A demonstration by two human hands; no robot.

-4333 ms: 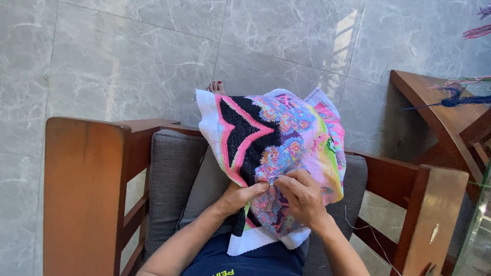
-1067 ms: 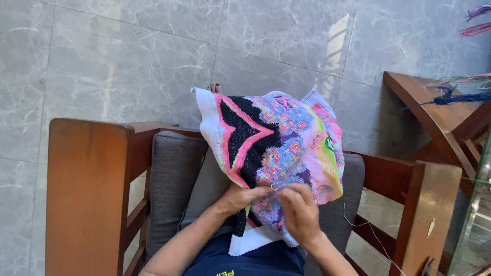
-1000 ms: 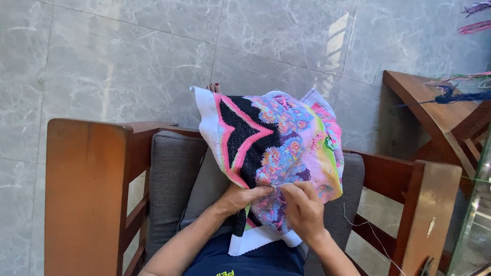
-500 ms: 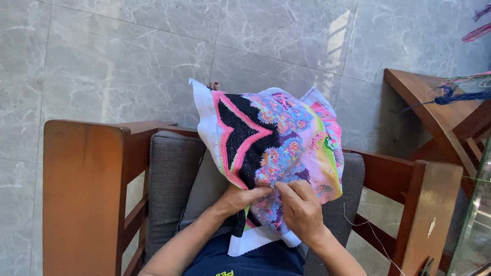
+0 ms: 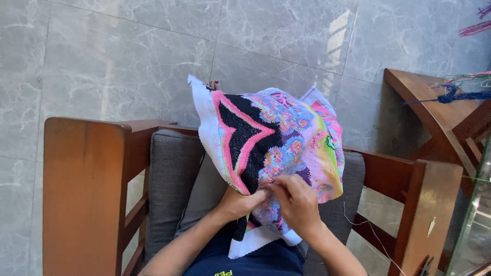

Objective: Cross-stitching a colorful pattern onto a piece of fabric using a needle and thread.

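Note:
A large cross-stitch cloth (image 5: 271,143) lies over my lap, white at the edges and stitched in black, pink, blue and yellow patterns. My left hand (image 5: 239,203) pinches the cloth's lower fold from the left. My right hand (image 5: 295,203) rests on the stitched surface beside it, fingertips pressed together at the same spot. Whether a needle is between those fingers I cannot tell. A thin pale thread (image 5: 358,222) hangs off the cloth to the right.
I sit on a wooden chair with a grey cushion (image 5: 171,179) and broad wooden armrests (image 5: 84,189). A wooden table (image 5: 434,107) at the right carries blue and pink thread skeins (image 5: 463,94). Grey marble floor tiles (image 5: 128,56) lie beyond.
Over the last seconds the cloth and both hands have stayed in nearly the same place. My right hand's fingers have shifted slightly on the stitching.

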